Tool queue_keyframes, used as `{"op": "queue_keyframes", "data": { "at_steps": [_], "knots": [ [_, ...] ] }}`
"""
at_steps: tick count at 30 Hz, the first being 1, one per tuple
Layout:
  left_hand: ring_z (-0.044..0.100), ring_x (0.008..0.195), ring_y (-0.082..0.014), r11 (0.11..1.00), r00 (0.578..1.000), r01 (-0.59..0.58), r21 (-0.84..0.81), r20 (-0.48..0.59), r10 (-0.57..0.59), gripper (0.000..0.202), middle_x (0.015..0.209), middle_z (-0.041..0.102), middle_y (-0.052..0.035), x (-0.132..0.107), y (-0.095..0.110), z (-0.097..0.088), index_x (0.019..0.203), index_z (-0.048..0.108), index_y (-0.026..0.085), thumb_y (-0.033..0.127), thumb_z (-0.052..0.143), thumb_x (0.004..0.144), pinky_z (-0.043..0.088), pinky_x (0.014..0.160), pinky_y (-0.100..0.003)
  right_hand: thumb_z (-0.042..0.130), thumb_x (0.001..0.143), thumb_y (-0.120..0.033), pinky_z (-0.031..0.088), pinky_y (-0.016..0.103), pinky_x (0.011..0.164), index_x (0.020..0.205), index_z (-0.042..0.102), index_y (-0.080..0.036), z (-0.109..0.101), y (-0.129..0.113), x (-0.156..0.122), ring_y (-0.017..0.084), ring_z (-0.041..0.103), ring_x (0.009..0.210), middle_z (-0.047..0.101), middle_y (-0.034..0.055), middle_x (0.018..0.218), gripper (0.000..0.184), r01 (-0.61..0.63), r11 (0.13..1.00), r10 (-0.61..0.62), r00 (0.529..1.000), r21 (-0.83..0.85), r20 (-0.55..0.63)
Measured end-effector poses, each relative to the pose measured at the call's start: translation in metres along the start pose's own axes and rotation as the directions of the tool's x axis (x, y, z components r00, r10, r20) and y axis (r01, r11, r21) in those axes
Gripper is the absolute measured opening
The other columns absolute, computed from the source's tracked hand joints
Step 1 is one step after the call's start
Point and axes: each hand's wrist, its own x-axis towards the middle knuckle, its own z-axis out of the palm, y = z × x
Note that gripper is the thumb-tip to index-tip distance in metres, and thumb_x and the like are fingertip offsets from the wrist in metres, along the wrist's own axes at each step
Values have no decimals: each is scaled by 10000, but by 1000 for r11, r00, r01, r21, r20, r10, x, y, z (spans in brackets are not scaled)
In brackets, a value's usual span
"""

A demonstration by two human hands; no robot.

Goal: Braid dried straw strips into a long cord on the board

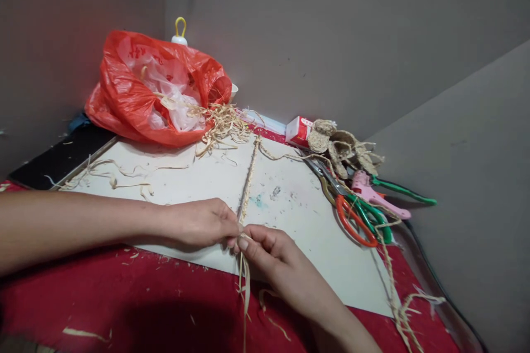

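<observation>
A thin braid of straw-coloured strips (pixel 249 179) runs down the middle of the white board (pixel 165 162) toward me. At its near end both hands meet with their fingers closed. My left hand (pixel 207 222) pinches the braid from the left. Just right of it, my right hand (pixel 271 248) grips the strips between thumb and fingers. Loose strip ends (pixel 245 281) hang below my fingers over the board's front edge. The exact crossing of the strips is hidden by my fingertips.
A red plastic bag (pixel 124 105) stands at the back left, with a heap of straw strips (pixel 227 124) spilling beside it. At the right lie orange-handled scissors (pixel 351 226), green-handled scissors (pixel 366 212), a pink glue gun (pixel 368 193) and coiled braids (pixel 323 135). A red cloth (pixel 165 298) lies underneath.
</observation>
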Motion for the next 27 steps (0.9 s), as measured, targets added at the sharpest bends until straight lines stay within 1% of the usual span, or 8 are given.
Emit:
{"op": "queue_keyframes", "data": {
  "at_steps": [4, 10, 14, 17, 23, 25, 26, 27],
  "knots": [
    [483, 623, -106, 999, 997, 45, 0, -61, -45, 249, 649, 582, 1, 1, -6, 1, 635, 568, 148, 314, 472, 794, 395, 678, -230, 408, 928, -426, 344, 199, 434, 947, 629, -183, 4, 1, -3, 81, 371, 435, 419, -56, 563, 329, -51, 986, 48, 999, -161, -22],
    [334, 511, -74, 987, 992, 46, 156, -125, -27, 239, 529, 414, 54, -2, -1, 3, 599, 488, 157, 284, 447, 797, 292, 508, -199, 447, 916, -388, 304, 197, 463, 648, 486, -176, 0, -6, -8, 95, 353, 538, 411, -29, 592, 344, -13, 933, -31, 993, -360, -116],
    [293, 496, -70, 991, 989, 36, 128, -144, -17, 265, 520, 355, 59, -5, 2, 7, 580, 444, 163, 304, 445, 804, 241, 469, -204, 398, 935, -398, 307, 210, 485, 679, 488, -188, 1, -13, -16, 103, 361, 536, 399, -31, 581, 344, -26, 963, 6, 997, -268, -77],
    [331, 500, -74, 995, 987, 44, 89, -160, -30, 261, 533, 418, 49, -5, 4, 10, 593, 478, 158, 313, 449, 801, 256, 475, -203, 392, 940, -406, 305, 212, 495, 685, 485, -189, 8, -16, -20, 101, 345, 535, 390, -35, 585, 347, 2, 978, -14, 999, -208, -53],
    [396, 549, -84, 998, 984, 34, 56, -179, -23, 226, 571, 499, 31, -3, 4, 10, 617, 539, 143, 268, 461, 789, 315, 541, -201, 388, 941, -410, 323, 217, 499, 677, 522, -188, 6, -13, -19, 105, 359, 528, 419, -29, 576, 370, 8, 962, -19, 999, -274, -37],
    [373, 534, -82, 997, 985, 38, 64, -171, -27, 225, 553, 470, 40, -3, 3, 9, 620, 536, 146, 268, 462, 794, 300, 526, -202, 440, 920, -403, 370, 230, 544, 738, 599, -195, -5, -11, -19, 129, 451, 581, 530, 0, 638, 319, 51, 927, -129, 973, -372, -190],
    [361, 527, -82, 997, 985, 39, 69, -169, -27, 227, 546, 457, 43, -3, 2, 9, 621, 534, 147, 272, 464, 797, 292, 519, -202, 480, 900, -404, 396, 242, 582, 798, 641, -201, -12, -11, -20, 151, 505, 637, 592, 20, 704, 278, 62, 902, -212, 926, -427, -314],
    [348, 522, -81, 996, 985, 42, 74, -170, -29, 229, 540, 445, 46, -3, 2, 9, 622, 531, 148, 277, 466, 800, 284, 513, -203, 520, 875, -410, 417, 257, 623, 867, 671, -206, -18, -11, -22, 176, 547, 702, 634, 41, 780, 255, 58, 879, -295, 846, -474, -443]
  ]
}}
